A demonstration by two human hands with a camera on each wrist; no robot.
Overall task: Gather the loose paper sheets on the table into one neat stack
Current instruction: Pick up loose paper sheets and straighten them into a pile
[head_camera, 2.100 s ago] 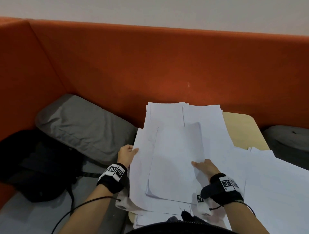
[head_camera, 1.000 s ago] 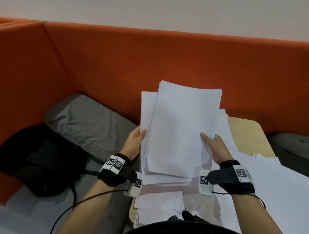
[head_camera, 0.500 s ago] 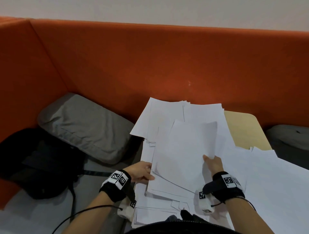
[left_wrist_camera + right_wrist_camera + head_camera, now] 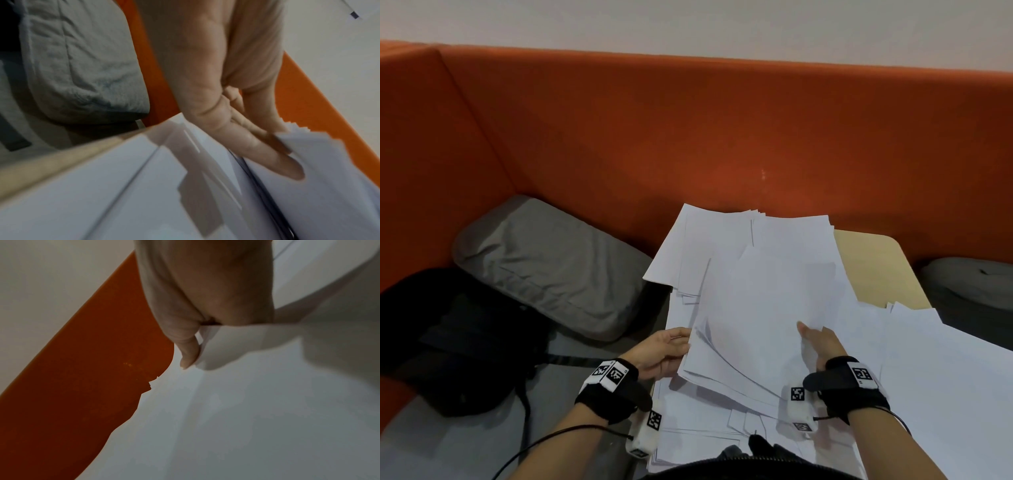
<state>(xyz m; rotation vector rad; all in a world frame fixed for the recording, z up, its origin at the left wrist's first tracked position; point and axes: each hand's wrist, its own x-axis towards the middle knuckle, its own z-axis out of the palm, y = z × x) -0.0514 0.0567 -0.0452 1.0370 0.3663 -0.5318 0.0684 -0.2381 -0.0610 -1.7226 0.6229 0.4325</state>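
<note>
A bundle of white paper sheets (image 4: 756, 318) hangs low and tilted over the cluttered table, its near edge sagging. My left hand (image 4: 664, 349) pinches the bundle's left edge, thumb on top and fingers (image 4: 273, 159) slid in under it. At the bundle's right edge my right hand (image 4: 818, 342) pinches it with the thumb (image 4: 189, 353) laid on the top sheet. Loose sheets lie fanned at the back (image 4: 715, 240), spread to the right (image 4: 945, 377) and under the bundle at the front (image 4: 705, 428). A bare corner of the wooden table (image 4: 876, 267) shows at the back right.
An orange sofa back (image 4: 688, 137) closes off the far side and the left. A grey cushion (image 4: 544, 260) and a black bag (image 4: 458, 342) lie left of the table. A second grey cushion (image 4: 969, 284) sits at the right.
The bundle, held up upright a second ago, has come down and lies tilted over the loose sheets. Both hands dropped with it, the left one moving to the near left edge.
</note>
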